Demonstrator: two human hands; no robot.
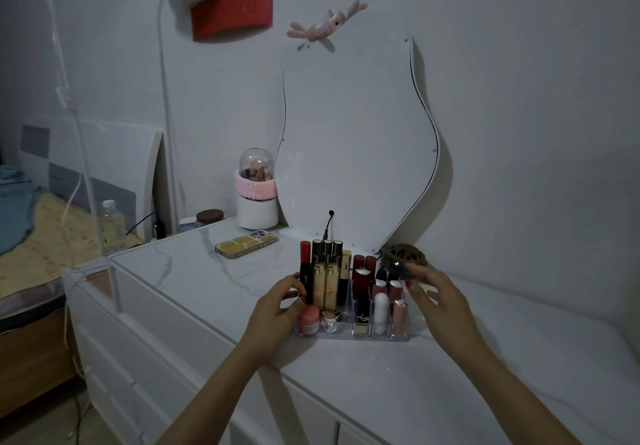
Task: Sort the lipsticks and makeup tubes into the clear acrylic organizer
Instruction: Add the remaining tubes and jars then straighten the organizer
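Flanking clear acrylic organizer (346,335) of upright lipsticks on white dresser top (450,358): left hand (277,309) curled against its side, right hand (437,297) spread, empty.

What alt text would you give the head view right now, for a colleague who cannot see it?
Two bare hands flank a clear acrylic organizer filled with upright lipsticks and gold-and-black makeup tubes on a white marble-look dresser top. The left hand touches its left side by a small pink jar; the right hand is at its right edge. A wavy-edged white mirror stands behind, a phone in a yellow case to the left.
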